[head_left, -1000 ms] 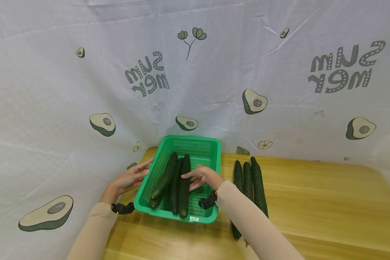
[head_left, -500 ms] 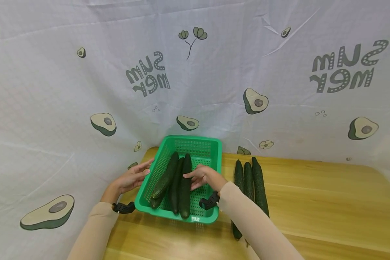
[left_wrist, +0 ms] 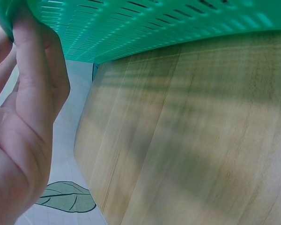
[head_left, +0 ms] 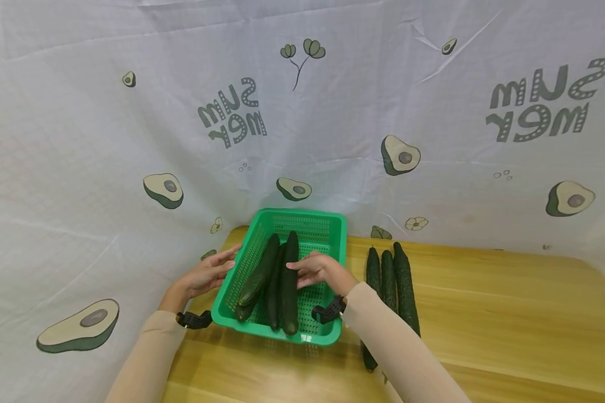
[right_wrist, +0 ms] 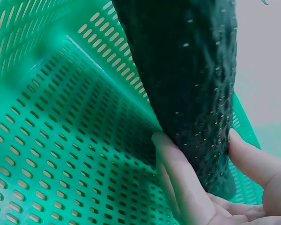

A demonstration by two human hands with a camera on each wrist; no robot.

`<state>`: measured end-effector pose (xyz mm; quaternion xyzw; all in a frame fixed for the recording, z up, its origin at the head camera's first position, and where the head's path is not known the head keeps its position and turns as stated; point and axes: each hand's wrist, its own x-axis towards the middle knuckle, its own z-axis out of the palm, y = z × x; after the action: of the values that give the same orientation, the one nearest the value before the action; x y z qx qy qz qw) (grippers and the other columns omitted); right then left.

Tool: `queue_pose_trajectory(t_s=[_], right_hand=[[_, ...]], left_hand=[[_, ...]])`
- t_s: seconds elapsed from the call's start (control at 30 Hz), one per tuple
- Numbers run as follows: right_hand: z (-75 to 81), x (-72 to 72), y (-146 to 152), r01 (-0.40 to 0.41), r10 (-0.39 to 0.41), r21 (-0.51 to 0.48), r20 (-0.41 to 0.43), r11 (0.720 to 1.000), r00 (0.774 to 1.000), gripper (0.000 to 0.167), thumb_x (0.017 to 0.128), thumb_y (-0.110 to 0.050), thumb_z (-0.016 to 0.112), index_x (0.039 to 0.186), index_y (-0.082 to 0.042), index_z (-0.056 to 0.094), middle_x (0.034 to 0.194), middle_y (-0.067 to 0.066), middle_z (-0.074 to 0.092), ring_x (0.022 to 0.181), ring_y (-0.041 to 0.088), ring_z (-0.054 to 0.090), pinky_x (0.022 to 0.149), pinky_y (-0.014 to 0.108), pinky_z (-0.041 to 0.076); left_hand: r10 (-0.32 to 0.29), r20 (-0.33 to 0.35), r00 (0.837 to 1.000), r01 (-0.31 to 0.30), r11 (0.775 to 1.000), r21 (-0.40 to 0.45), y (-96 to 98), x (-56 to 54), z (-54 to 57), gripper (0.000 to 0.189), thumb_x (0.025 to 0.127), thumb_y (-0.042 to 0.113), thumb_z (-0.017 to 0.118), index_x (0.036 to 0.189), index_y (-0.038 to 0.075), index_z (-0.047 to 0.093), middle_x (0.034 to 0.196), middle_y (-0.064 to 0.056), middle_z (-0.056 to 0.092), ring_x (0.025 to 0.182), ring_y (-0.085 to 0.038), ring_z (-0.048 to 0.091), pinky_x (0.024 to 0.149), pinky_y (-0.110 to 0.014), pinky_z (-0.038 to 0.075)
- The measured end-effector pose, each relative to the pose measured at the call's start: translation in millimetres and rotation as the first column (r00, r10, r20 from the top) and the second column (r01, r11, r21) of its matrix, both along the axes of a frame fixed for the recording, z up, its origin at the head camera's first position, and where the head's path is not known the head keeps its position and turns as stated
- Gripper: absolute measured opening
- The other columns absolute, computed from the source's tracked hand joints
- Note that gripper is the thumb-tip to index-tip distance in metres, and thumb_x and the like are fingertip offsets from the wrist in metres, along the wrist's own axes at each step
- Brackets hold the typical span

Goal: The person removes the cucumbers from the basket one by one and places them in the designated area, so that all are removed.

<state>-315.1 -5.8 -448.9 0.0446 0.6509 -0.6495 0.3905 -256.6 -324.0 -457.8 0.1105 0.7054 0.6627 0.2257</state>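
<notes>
My right hand (head_left: 322, 270) pinches a dark green cucumber (head_left: 289, 296) between thumb and fingers, from its right side. In the right wrist view, thumb and fingers lie on either side of the bumpy cucumber (right_wrist: 187, 79) near one end, over the perforated floor of the green plastic basket (head_left: 305, 211). Several other cucumbers lie to its left in the basket, including a lighter one (head_left: 258, 274) against the left wall. My left hand (head_left: 206, 277) is at the basket's left side, its extended fingers touching the rim, as the left wrist view shows.
Three more cucumbers (head_left: 406, 285) lie side by side on the wooden table (head_left: 494, 313), right of the basket and partly hidden by my right forearm. A white cloth (head_left: 333, 123) printed with avocados hangs behind the table and along its left side.
The cucumber in my right hand has risen slightly in the basket, its far end now further up in the view. My left hand stays at the basket's side. The whole view has shifted slightly.
</notes>
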Motion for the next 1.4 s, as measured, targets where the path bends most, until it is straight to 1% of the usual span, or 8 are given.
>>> queue_pose_trajectory(t_s=[0.2,0.37,0.57,0.87,1.0,1.1,1.23,1.4], right_hand=[[2.6,-0.7,2.8,0.012,-0.012,-0.038,0.008,0.999,1.0,0.066,0.1,-0.009,0.063,0.15,0.013,0.026,0.144,0.04,0.038,0.122,0.05,0.052,0.088,0.044,0.054],[11.5,1.4,6.8,0.013,-0.014,-0.051,-0.006,0.999,1.0,0.064,0.1,-0.01,0.061,0.15,0.012,0.028,0.146,0.04,0.035,0.123,0.051,0.051,0.09,0.045,0.052],[20.5,2.7,10.4,0.018,-0.021,-0.1,-0.032,0.995,0.999,0.067,0.102,-0.009,0.059,0.153,0.013,0.02,0.149,0.042,0.027,0.125,0.052,0.048,0.094,0.048,0.049],[29.7,7.2,17.8,0.013,-0.028,-0.143,-0.104,0.99,0.994,0.079,0.097,-0.013,0.069,0.154,0.011,0.02,0.149,0.04,0.03,0.127,0.051,0.047,0.092,0.047,0.053],[34.6,11.2,21.3,0.016,-0.037,-0.163,-0.121,0.986,0.992,0.077,0.099,-0.013,0.065,0.155,0.01,0.017,0.149,0.039,0.029,0.132,0.05,0.042,0.096,0.049,0.05],[39.3,15.9,22.6,0.032,-0.055,-0.183,-0.125,0.983,0.991,0.07,0.103,-0.01,0.057,0.155,0.009,0.016,0.15,0.038,0.029,0.136,0.05,0.037,0.101,0.051,0.045],[44.1,22.9,24.9,0.046,-0.079,-0.238,-0.129,0.97,0.988,0.069,0.104,-0.008,0.055,0.155,0.01,0.013,0.148,0.038,0.032,0.134,0.05,0.039,0.101,0.053,0.043],[50.1,33.0,29.3,0.056,-0.095,-0.254,-0.144,0.966,0.985,0.067,0.104,-0.01,0.055,0.156,0.007,0.017,0.146,0.032,0.041,0.129,0.048,0.047,0.093,0.047,0.052]], left_hand=[[-0.007,0.0,1.0,0.007,1.0,0.022,1.9,-0.8,2.6,0.061,0.11,0.01,0.036,0.162,0.014,0.005,0.165,-0.017,-0.006,0.119,-0.013,0.058,0.089,-0.033,0.054],[-0.008,0.01,1.0,0.008,1.0,0.02,3.4,-1.3,3.1,0.06,0.111,0.009,0.035,0.163,0.017,0.006,0.165,-0.015,-0.007,0.122,-0.011,0.056,0.09,-0.033,0.054],[0.0,0.014,1.0,0.0,1.0,0.014,3.9,-1.1,4.2,0.059,0.111,0.009,0.034,0.163,0.018,0.007,0.166,-0.012,-0.006,0.118,-0.011,0.057,0.085,-0.03,0.055],[0.003,0.018,1.0,-0.003,1.0,0.002,2.4,0.1,2.7,0.06,0.111,0.011,0.036,0.163,0.019,0.008,0.165,-0.014,-0.007,0.124,-0.014,0.054,0.089,-0.033,0.054],[0.01,0.015,1.0,-0.01,1.0,-0.012,2.6,0.7,2.9,0.06,0.111,0.012,0.037,0.163,0.021,0.01,0.166,-0.013,-0.006,0.132,-0.018,0.047,0.09,-0.033,0.053],[0.014,0.015,1.0,-0.013,1.0,-0.017,2.9,1.1,3.2,0.059,0.11,0.012,0.038,0.163,0.022,0.011,0.166,-0.013,-0.005,0.136,-0.021,0.043,0.091,-0.033,0.053],[0.015,0.017,1.0,-0.015,1.0,-0.01,2.9,1.9,3.5,0.059,0.11,0.011,0.037,0.163,0.022,0.011,0.166,-0.014,-0.005,0.132,-0.019,0.048,0.09,-0.034,0.054],[0.019,0.023,1.0,-0.019,1.0,0.001,2.7,2.8,3.3,0.06,0.11,0.012,0.038,0.163,0.02,0.01,0.166,-0.014,-0.006,0.122,-0.012,0.055,0.087,-0.032,0.055]])
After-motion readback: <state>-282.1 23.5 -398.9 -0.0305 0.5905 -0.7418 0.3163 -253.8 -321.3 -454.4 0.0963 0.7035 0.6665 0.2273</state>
